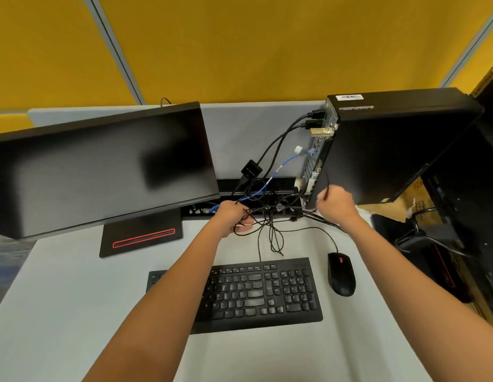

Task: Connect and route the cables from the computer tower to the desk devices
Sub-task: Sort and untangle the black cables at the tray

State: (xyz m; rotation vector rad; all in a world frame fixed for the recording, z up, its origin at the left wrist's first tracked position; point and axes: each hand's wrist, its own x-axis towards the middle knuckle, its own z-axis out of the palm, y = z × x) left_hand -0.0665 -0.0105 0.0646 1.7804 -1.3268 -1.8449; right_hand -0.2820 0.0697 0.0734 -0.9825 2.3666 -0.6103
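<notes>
A black computer tower (391,150) stands at the back right of the desk, its rear ports facing left with black plugs, a gold connector and a blue network cable (288,162) in them. My right hand (336,205) is closed on a thin black cable (326,183) that loops up beside the tower's lower rear. Just below the monitor's right corner, my left hand (231,219) grips a tangled bundle of thin black cables (267,230). From the bundle, leads run down to the black keyboard (256,293) and the black mouse (341,274).
A black monitor (102,166) on a red-trimmed base (142,237) fills the left. A cable slot (256,186) runs along the desk's back edge under a grey partition. Cardboard and dark equipment crowd the floor to the right of the desk.
</notes>
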